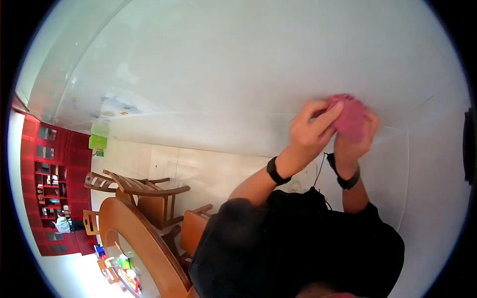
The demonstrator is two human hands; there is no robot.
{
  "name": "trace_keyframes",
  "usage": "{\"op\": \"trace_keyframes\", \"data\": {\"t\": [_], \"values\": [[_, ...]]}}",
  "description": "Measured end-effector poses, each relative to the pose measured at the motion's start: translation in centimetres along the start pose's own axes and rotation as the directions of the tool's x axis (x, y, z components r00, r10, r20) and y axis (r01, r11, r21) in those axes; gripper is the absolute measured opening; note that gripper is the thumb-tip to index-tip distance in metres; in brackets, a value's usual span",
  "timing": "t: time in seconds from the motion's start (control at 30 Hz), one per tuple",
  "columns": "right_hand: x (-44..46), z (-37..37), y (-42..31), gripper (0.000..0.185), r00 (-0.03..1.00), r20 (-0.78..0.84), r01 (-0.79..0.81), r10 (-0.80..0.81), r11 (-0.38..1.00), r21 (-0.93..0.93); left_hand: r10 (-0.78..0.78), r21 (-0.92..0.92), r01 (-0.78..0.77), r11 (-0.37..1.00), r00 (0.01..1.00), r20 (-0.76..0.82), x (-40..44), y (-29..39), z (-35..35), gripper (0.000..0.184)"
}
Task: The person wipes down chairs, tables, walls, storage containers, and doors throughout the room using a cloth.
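Observation:
My left hand [310, 127] is closed on a bunched pink cloth [350, 119], with the thumb pressing over its edge. On the cloth's other side, my right hand [366, 131] also grips it, some fingers hidden behind the fabric. Both hands are close together in front of a broad pale, glossy surface [238, 64]. I cannot tell whether the cloth touches that surface. Black bands circle both wrists, and my sleeves are black.
A round wooden table [144, 243] with colourful items on it stands at lower left, beside wooden chairs [151, 203]. Red shelving [44, 174] and a person in a light top [63, 224] are farther off. A bright green object [98, 142] lies near the pale surface's edge.

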State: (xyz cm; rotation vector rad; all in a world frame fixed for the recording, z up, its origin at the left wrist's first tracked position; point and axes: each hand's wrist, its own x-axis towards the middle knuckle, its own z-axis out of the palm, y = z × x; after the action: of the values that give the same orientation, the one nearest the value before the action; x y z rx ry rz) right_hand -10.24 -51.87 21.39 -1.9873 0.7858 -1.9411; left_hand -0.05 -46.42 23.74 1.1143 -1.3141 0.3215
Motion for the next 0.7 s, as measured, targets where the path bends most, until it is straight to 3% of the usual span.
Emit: {"op": "trace_keyframes", "data": {"t": [0.13, 0.2, 0.23, 0.33, 0.43, 0.53, 0.63, 0.7], "values": [[-6.4, 0.5, 2.8, 0.023, 0.991, 0.128, -0.029, 0.026, 0.999, 0.019, -0.134, 0.117, 0.117, 0.986, 0.98, 0.147, -7.0, -3.0, -1.6, 0.055], [-9.2, 0.9, 3.7, 0.023, 0.975, 0.175, -0.161, 0.138, 0.979, 0.121, -0.181, 0.107, 0.167, 0.98, 0.974, 0.137, -11.0, -5.1, -1.8, 0.056], [-9.0, 1.1, 3.8, 0.023, 0.977, 0.179, -0.144, 0.119, 0.98, 0.139, -0.201, 0.105, 0.188, 0.977, 0.972, 0.125, -11.0, -5.1, -1.8, 0.057], [-5.9, 0.9, 2.8, 0.025, 0.985, 0.165, 0.04, -0.057, 0.994, 0.102, -0.083, 0.197, 0.075, 0.978, 0.996, 0.032, -7.3, -3.0, -1.5, 0.057], [0.0, 0.3, 1.0, 0.027, 0.988, 0.043, 0.144, -0.148, 0.986, 0.085, 0.027, 0.243, -0.015, 0.97, 0.999, -0.046, -1.2, 0.3, -0.5, 0.054], [4.1, -0.2, -1.1, 0.029, 0.988, -0.034, 0.153, -0.151, 0.986, 0.071, 0.098, 0.155, -0.078, 0.985, 0.987, -0.128, 3.2, 2.4, 0.6, 0.052], [3.3, -0.3, -0.4, 0.031, 0.992, -0.058, 0.119, -0.115, 0.989, 0.091, 0.168, 0.12, -0.151, 0.981, 0.975, -0.147, 2.4, 1.3, 1.3, 0.051], [0.8, -0.4, 0.6, 0.031, 0.995, -0.029, 0.097, -0.095, 0.992, 0.084, 0.132, 0.129, -0.115, 0.985, 0.982, -0.136, -0.2, 0.3, 1.4, 0.049]]}}
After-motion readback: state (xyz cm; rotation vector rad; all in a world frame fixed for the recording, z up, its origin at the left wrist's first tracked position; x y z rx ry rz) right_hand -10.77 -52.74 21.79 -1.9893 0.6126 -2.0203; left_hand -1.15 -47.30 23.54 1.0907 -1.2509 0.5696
